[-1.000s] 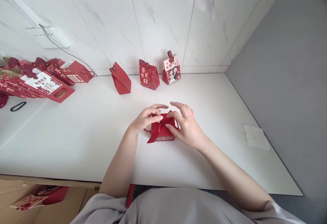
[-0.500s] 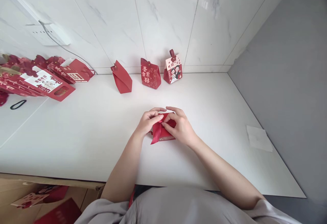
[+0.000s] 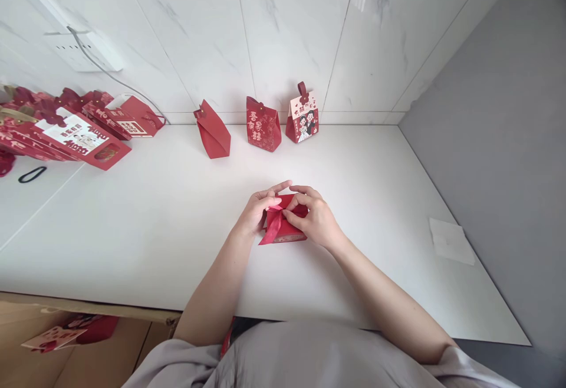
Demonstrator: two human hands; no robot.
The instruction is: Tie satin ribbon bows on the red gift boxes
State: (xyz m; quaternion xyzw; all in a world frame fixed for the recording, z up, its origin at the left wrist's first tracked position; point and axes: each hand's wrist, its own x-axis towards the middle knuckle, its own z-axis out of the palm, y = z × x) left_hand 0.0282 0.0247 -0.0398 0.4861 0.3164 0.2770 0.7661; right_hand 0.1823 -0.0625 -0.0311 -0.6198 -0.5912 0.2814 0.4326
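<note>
A small red box (image 3: 287, 236) lies on the white table in front of me, with a red ribbon (image 3: 271, 230) across its top and one ribbon end hanging over the front left. My left hand (image 3: 260, 208) holds the box's left side, its thumb at the ribbon and its index finger stretched along the far edge. At the top of the box, my right hand (image 3: 316, 217) pinches the ribbon between thumb and index finger. The fingers hide part of the ribbon's middle.
Three upright gift boxes, plain red (image 3: 214, 134), patterned red (image 3: 264, 128) and pink-and-red (image 3: 303, 119), stand by the wall. Several red boxes (image 3: 95, 143) fill the back left, near a black loop (image 3: 32, 174). White tissue (image 3: 451, 240) lies right. A cardboard carton (image 3: 101, 352) sits below.
My left index finger has stretched out further, and the hanging ribbon end has shifted slightly. Both hands stay at the box. A red item in the carton has left the view.
</note>
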